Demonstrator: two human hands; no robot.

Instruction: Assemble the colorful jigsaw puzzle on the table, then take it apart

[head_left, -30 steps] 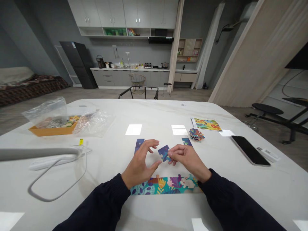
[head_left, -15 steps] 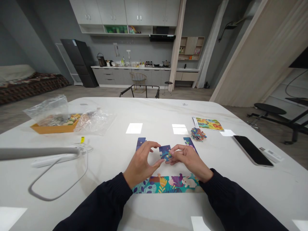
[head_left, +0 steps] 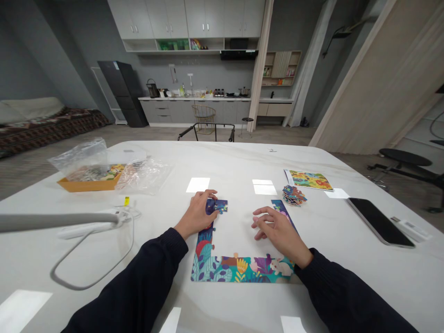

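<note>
A jigsaw border (head_left: 222, 270) lies on the white table in a U shape, with plants and a white rabbit along its near edge. At the top of its left side, my left hand (head_left: 198, 215) curls its thumb and fingers around a dark blue puzzle piece (head_left: 221, 206). This piece touches the upper left corner; my fingers partly cover the join. My right hand (head_left: 275, 227) hovers beside the border's right side, fingers loosely bent and apart, holding nothing. Just beyond it sits a stack of puzzle pieces (head_left: 294, 195).
A colourful picture sheet (head_left: 308, 179) lies behind the stack, with a phone (head_left: 379, 221) to the right. On the left are an orange box (head_left: 90, 185), clear plastic bags (head_left: 144, 175) and a grey stand arm (head_left: 58, 221) with a looped white cable (head_left: 86, 283).
The puzzle piece has gone from between both hands to the upper left corner of the border, carried by my left hand. My right hand has let go of it and opened.
</note>
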